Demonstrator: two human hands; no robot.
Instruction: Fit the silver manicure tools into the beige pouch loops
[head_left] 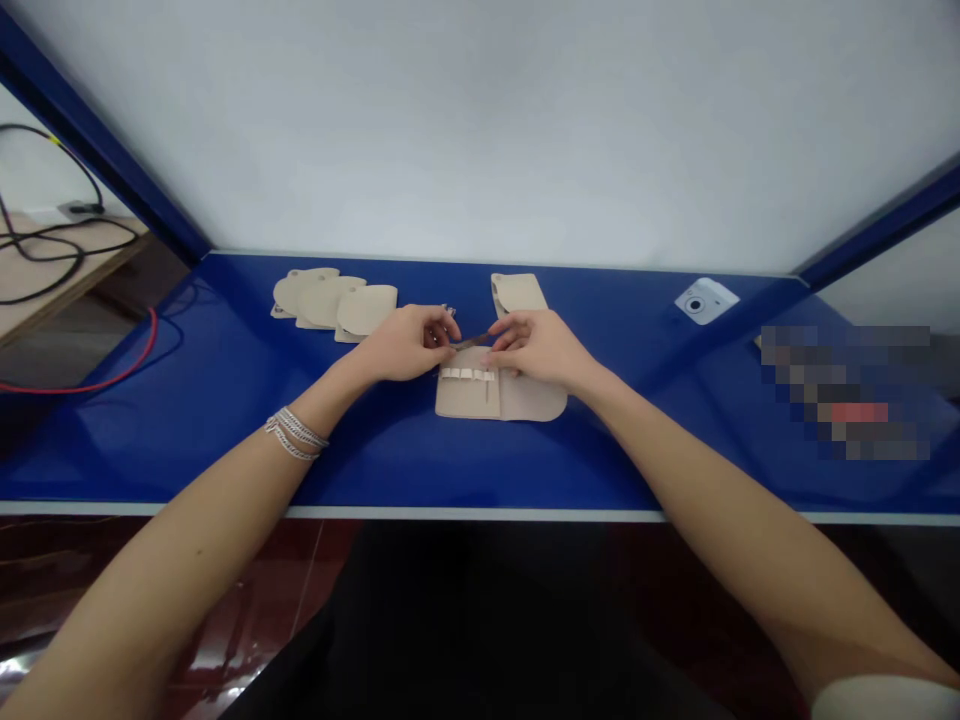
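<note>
I'm working over a beige fold-open pouch (469, 400) lying flat on the blue table (600, 455), with its row of white elastic loops (466, 374) facing up. A thin sliver (487, 392) is sitting in the pouch under the loops, too small for me to identify. My left hand (405, 343) is pinching a slim metal tool (471, 342) in closed fingers, just above the loops. My right hand (536, 350) is curling in at the tool's far end, almost closed; I can't tell whether it's gripping. Three overlapping beige rounded pouches (322, 302) are lying beyond my left hand, and a single beige pouch (519, 295) is lying beyond my right. A silver chain bracelet (295, 432) is circling my left wrist.
</note>
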